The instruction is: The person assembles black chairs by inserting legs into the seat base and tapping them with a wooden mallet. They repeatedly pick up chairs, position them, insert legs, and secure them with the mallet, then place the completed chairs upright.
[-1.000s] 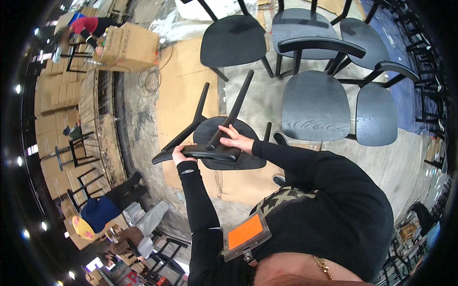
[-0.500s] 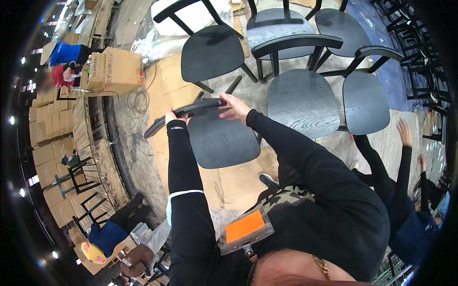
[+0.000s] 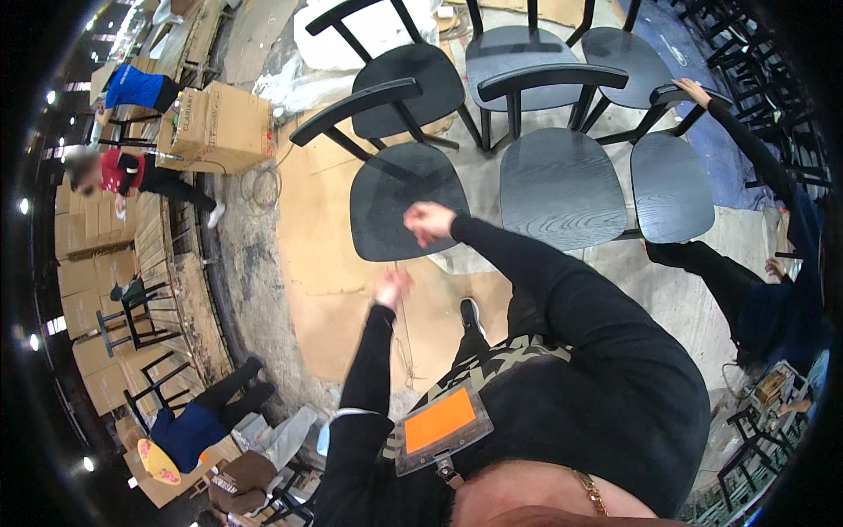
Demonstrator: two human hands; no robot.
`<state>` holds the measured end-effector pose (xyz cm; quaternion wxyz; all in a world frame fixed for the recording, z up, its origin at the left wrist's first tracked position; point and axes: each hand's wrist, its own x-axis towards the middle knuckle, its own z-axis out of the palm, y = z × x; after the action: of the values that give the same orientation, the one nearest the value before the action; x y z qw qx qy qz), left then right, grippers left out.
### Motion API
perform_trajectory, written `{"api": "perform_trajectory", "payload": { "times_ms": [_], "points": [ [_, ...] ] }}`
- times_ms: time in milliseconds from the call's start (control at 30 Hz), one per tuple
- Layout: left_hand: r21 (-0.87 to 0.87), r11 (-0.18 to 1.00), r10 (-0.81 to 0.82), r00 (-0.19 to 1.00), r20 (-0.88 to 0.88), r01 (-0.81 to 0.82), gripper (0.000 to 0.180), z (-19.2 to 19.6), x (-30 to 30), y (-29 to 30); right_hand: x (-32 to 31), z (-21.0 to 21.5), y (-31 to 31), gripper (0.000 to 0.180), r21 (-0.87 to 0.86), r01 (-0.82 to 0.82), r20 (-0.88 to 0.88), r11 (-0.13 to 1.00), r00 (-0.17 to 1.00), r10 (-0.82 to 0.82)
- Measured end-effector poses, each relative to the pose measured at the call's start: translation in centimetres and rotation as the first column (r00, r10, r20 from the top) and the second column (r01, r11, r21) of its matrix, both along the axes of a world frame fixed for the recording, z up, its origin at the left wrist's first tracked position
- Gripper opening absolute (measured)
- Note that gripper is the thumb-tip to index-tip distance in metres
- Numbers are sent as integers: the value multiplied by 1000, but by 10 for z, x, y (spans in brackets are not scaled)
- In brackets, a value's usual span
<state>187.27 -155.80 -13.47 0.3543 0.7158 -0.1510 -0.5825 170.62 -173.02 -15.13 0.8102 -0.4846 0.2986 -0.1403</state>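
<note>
1. A furniture workshop or factory floor: matching black chairs (image 3: 562, 189) stand grouped ahead and to the right of the left hand (image 3: 392, 288) and right hand (image 3: 429, 224).
2. Far to the right of both hands, more dark chair frames (image 3: 746, 75) crowd together.
3. Well to their left, a slatted wooden platform (image 3: 165, 255) runs past stacked cartons (image 3: 92, 272), with co-workers (image 3: 189, 435) along it.
4. Below the hands, cardboard sheets (image 3: 325, 325) cover part of a worn, stained floor (image 3: 263, 299).
5. Far left, small lamps (image 3: 24, 206) shine against a dark background.
</note>
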Motion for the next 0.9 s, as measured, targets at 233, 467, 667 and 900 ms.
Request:
{"api": "perform_trajectory", "payload": {
  "times_ms": [233,467,667,900],
  "points": [
    [706,706,93,980,-175,59,29,-5,16,202,-137,-90,144,31,188,-49,-860,981,475,188],
    [405,899,332,863,-381,-167,48,-109,93,117,-69,-160,104,55,-121,303,-780,945,561,-279],
    [235,929,347,892,-289,-285,59,-211,104,-16,-15,-234,44,76,-457,394,-733,797,341,-589],
    [288,853,500,838,-219,-434,41,-274,98,-31,-4,-256,34,50,-505,363,-747,783,270,-607]
  ]
}}
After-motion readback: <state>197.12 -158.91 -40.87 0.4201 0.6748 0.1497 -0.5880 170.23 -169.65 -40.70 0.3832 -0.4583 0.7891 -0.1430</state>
